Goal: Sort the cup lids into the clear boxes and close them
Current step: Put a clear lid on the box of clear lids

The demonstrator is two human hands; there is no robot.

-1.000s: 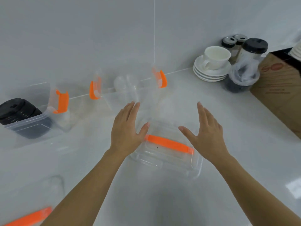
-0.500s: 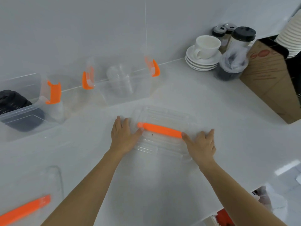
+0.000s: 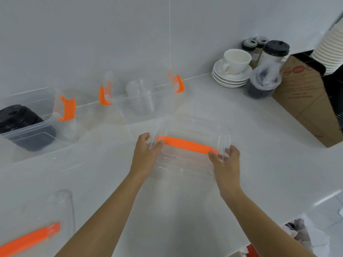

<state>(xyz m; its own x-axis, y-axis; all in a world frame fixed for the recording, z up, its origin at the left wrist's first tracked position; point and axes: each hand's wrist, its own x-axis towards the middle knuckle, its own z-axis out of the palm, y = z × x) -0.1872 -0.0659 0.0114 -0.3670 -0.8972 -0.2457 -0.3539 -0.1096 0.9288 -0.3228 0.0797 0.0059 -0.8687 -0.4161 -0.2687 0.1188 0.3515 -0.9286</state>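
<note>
Item: clear box cover (image 3: 189,151) with orange handle strip (image 3: 185,146), centre of frame. Change noted: half a second ago both our hands lay flat at its ends with the cover resting on the white surface (image 3: 259,145); now our left hand (image 3: 146,153) is closed on its left end and our right hand (image 3: 225,160) is closed on its right end, fingers curled under the rim, and the far edge looks tilted up off the surface. We judge the cover is being picked up, so the closing step has begun. Destination, as we read it: the open clear box (image 3: 143,104) just beyond, upper centre of frame, holding a stack of clear cup lids (image 3: 138,91), its orange latches (image 3: 104,96) flipped up on both sides. Second item: open clear box (image 3: 37,130) at left of frame, holding black cup lids (image 3: 16,117), one orange latch (image 3: 68,110) up. Its likely cover (image 3: 46,229), also orange-striped, lies at lower left, untouched. Both boxes look sorted; neither is shut yet. Unrelated stock at upper right: white cup on saucers (image 3: 233,69), lidded jars (image 3: 263,71), cardboard carton (image 3: 308,101).
</note>
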